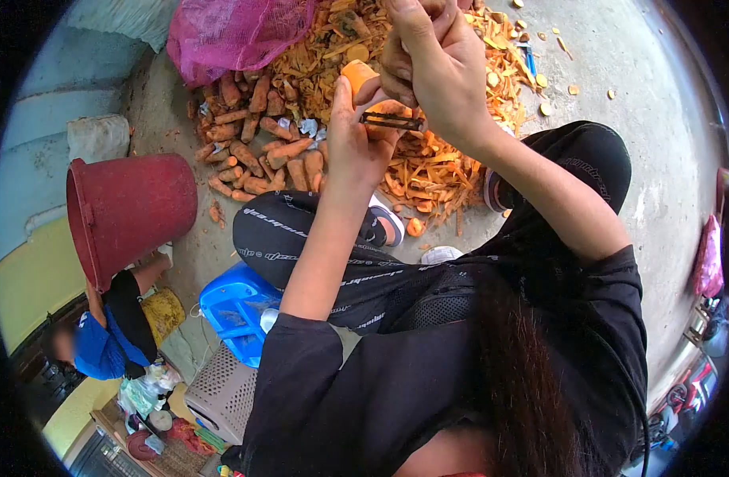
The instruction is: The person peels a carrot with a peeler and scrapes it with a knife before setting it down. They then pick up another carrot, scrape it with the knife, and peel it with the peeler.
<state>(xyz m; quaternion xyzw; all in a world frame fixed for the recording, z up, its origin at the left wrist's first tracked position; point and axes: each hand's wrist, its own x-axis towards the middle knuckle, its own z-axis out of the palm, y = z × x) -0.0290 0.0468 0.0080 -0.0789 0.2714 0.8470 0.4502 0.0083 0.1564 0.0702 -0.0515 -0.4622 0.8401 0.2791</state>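
Note:
My left hand (pixel 360 147) is closed around a peeled orange carrot (pixel 360 75), with the thumb along its side. A peeler (pixel 391 121) with a dark, slotted blade lies across the orange surface just above the left palm. Close above and to the right, my right hand (pixel 444 67) has its fingers curled in. It appears to grip the peeler, though the handle is hidden. Beneath both hands spreads a heap of carrot peelings (pixel 428 171). Unpeeled, soil-covered carrots (pixel 257 155) are piled to the left of it.
A pink mesh bag (pixel 237 36) lies behind the carrots. At the left are a red bucket (pixel 138 211), a blue plastic stool (pixel 237 310) and a perforated grey crate (pixel 221 389). Another person in blue (pixel 110 346) is beyond the bucket. Carrot slices (pixel 545 108) dot the concrete floor.

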